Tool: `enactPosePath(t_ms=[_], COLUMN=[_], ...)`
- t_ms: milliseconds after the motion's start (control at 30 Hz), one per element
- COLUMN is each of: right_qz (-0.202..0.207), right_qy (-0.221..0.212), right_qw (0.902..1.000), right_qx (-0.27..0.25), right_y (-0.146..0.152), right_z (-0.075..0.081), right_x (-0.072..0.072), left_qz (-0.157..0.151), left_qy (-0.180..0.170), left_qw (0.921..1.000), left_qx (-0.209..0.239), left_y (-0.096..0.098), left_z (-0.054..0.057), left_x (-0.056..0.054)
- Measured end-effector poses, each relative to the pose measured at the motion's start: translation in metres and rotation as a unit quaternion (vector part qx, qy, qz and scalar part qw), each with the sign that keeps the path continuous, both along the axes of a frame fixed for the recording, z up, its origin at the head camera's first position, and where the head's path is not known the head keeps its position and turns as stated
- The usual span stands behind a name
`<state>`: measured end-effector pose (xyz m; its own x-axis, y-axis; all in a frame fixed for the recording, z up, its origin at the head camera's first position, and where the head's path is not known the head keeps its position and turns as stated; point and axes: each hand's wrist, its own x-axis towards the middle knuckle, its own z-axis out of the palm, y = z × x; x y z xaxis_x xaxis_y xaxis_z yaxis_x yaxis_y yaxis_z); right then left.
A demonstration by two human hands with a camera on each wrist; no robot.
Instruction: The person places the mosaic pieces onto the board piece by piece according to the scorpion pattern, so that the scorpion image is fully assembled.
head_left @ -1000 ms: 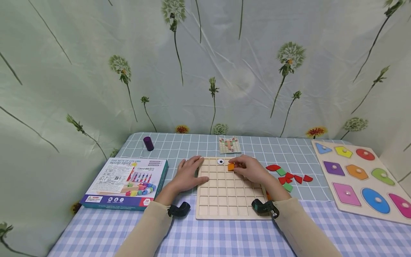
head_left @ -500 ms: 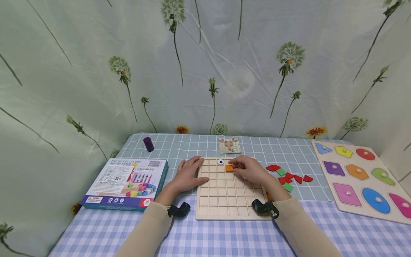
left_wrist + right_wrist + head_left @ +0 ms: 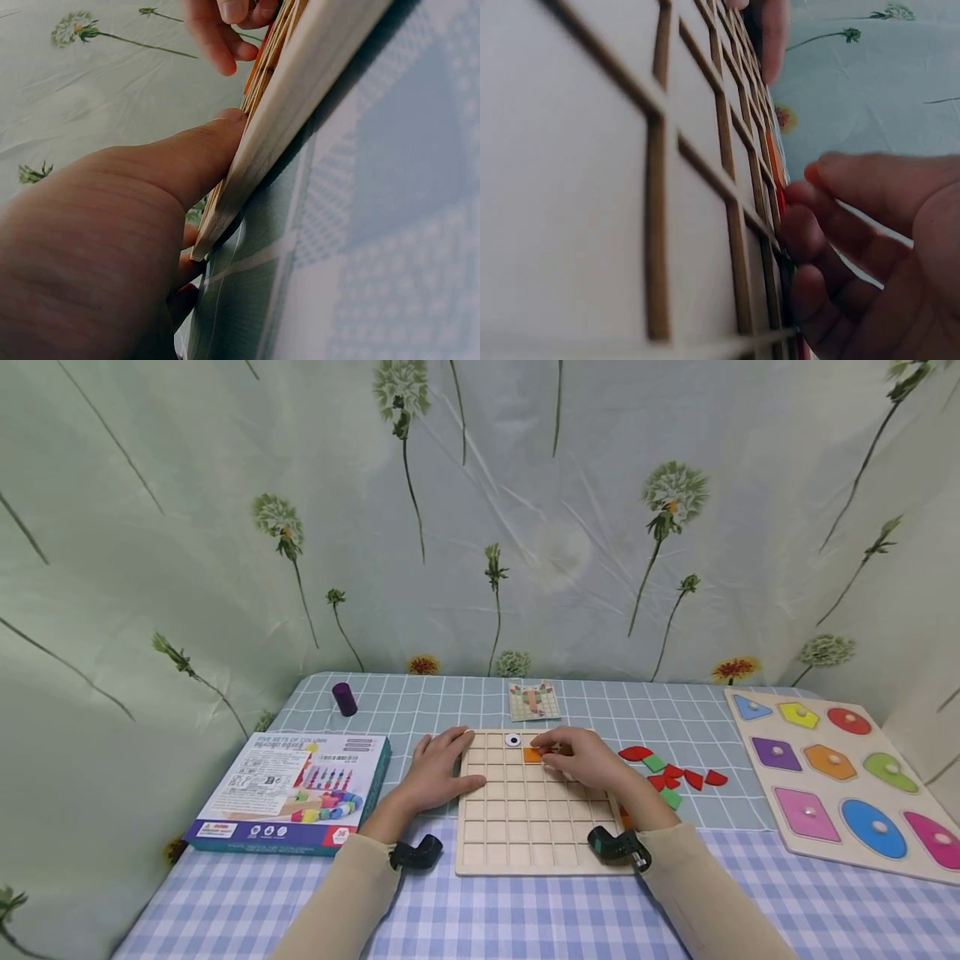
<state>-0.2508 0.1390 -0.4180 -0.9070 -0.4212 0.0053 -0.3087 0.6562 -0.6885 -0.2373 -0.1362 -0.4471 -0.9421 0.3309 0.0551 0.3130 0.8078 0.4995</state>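
Only the head view showed the box [image 3: 300, 793]; your left hand [image 3: 437, 771] spread over the board [image 3: 517, 831], your right hand's [image 3: 587, 757] pinch unclear.

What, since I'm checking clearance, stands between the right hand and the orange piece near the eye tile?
Nothing visible: the right hand is immediately beside the orange piece on the gridded board; contact is unclear.
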Motion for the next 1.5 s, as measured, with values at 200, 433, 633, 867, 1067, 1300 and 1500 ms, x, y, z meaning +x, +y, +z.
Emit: enactPosePath(t_ms=[200,433,633,867,1067,1300,1500], right_qz=[0.016,0.019,-0.021,-0.057,-0.072,-0.089,-0.1], right_qy=[-0.033,-0.011,-0.004,0.0,-0.01,-0.044,-0.071], right_qw=[0.9993,0.9998,0.9997,0.9981,0.9968,0.9939,0.9896], right_qx=[-0.004,-0.004,0.006,0.022,0.033,0.049,0.075], right_y=[0.008,0.027,0.054,0.087,0.106,0.115,0.118], right_z=[0.009,0.024,0.035,0.039,0.032,0.022,0.015], right_x=[0.001,0.0,-0.001,-0.005,-0.007,-0.011,-0.009], left_qz=[0.009,0.022,0.024,0.022,0.024,0.02,0.019], left_qy=[0.003,0.006,0.006,0.011,0.011,0.011,0.009], left_qw=[0.9997,0.9992,0.999,0.9994,0.9995,0.9995,0.9996], left_qx=[0.021,0.032,0.037,0.026,0.017,0.024,0.018], left_y=[0.0,0.001,0.003,0.004,0.004,0.003,0.004], left_z=[0.0,0.0,0.001,0.0,0.0,0.001,0.0], left_x=[-0.002,0.0,0.002,0.001,0.001,0.001,0.002])
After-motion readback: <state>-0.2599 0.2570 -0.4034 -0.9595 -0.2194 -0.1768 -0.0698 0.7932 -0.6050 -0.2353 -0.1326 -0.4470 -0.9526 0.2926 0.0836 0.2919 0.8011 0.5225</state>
